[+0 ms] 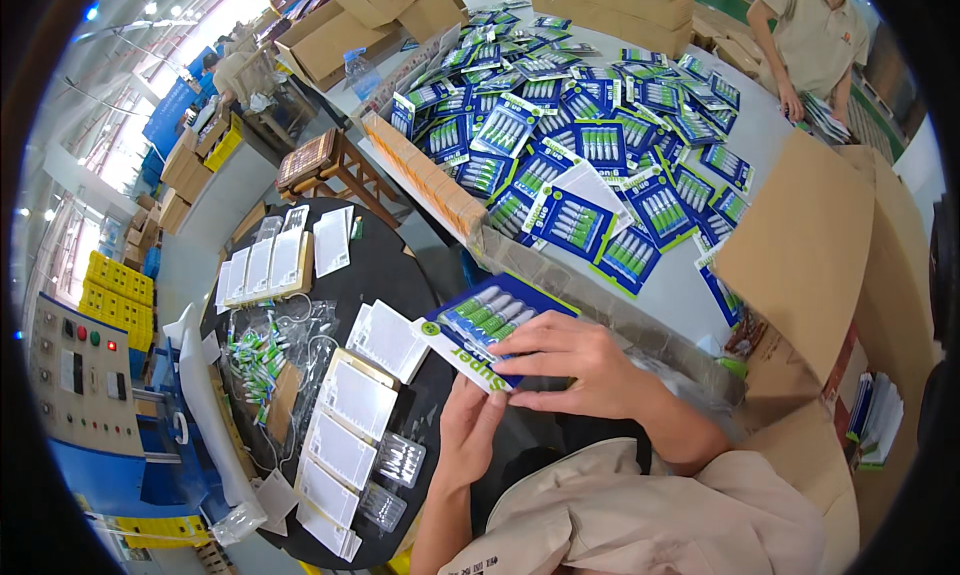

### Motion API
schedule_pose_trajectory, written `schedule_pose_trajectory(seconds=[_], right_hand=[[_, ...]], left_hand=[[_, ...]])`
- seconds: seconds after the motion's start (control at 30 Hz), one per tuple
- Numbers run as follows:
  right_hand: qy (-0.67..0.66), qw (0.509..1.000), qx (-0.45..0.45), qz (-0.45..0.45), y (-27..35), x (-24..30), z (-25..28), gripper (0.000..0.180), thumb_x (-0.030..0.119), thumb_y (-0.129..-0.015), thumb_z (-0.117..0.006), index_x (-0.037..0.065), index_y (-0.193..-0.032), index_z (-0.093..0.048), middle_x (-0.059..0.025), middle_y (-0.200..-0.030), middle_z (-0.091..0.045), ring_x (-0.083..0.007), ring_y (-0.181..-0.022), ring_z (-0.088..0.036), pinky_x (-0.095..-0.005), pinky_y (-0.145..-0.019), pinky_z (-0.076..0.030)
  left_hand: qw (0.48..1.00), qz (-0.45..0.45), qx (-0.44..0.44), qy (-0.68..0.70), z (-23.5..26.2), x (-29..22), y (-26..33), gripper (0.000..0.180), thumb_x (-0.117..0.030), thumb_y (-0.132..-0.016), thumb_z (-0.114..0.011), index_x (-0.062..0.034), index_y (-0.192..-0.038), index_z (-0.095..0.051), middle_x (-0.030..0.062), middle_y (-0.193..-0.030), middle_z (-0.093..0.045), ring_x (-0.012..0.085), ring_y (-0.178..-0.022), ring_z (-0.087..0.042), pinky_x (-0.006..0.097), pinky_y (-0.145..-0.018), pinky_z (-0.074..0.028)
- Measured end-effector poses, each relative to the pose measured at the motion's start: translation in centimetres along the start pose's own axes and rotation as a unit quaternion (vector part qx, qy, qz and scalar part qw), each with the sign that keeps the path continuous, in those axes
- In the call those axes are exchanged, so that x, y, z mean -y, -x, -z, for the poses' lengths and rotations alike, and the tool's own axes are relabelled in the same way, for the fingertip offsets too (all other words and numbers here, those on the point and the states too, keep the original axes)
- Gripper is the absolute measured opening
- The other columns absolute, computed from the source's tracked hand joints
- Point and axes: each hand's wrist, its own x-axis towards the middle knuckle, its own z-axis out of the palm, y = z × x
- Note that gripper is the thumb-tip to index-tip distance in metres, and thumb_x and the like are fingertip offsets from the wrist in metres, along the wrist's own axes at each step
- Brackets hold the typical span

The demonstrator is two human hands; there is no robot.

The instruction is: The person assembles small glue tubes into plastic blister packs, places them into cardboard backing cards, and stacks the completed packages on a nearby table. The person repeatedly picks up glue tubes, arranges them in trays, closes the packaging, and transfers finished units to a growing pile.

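Note:
A blue blister card of green-and-white batteries (492, 320) is held between both hands just above the black round table (385, 260). My right hand (580, 365) lies over the card's near right edge, thumb and fingers closed on it. My left hand (470, 425) supports the card from below at its white lower corner. Beyond it, the grey table (680, 285) is covered with a heap of several identical blue battery cards (590, 145).
White backing cards (345, 425) and clear blister shells (398, 460) lie in rows on the black table, with loose batteries (255, 360) at its left. An open cardboard box (810, 265) stands at right. Another person (815, 35) works at the far right. Brown cartons (350, 25) sit behind.

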Motion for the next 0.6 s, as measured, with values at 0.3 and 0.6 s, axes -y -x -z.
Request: schedule_pose_trajectory(seconds=[0.3, 0.6], right_hand=[[0.09, 0.992, -0.084, -0.003, -1.5, -5.6, 0.5, 0.032, 0.004, -0.08, -0.069, 0.002, -0.112, -0.072, -0.0082, -0.104, -0.071, -0.0257, -0.098, -0.066, -0.0369, -0.084, -0.055], [0.115, 0.989, -0.088, -0.028, -1.2, -7.0, 1.8, 0.032, 0.006, -0.08, -0.074, 0.005, -0.112, -0.073, -0.0082, -0.113, -0.071, -0.0265, -0.102, -0.066, -0.0407, -0.091, -0.055]], left_hand=[[0.929, 0.145, -0.055, 0.336, -2.7, 3.3, -7.8, 0.029, -0.013, -0.105, -0.054, 0.0032, -0.129, -0.058, 0.0102, -0.125, -0.065, 0.0186, -0.112, -0.065, 0.036, -0.101, -0.052], [0.91, 0.198, -0.055, 0.361, -3.0, 4.9, -10.1, 0.025, -0.002, -0.1, -0.06, -0.0013, -0.124, -0.057, 0.0113, -0.123, -0.067, 0.0199, -0.113, -0.067, 0.037, -0.101, -0.054]])
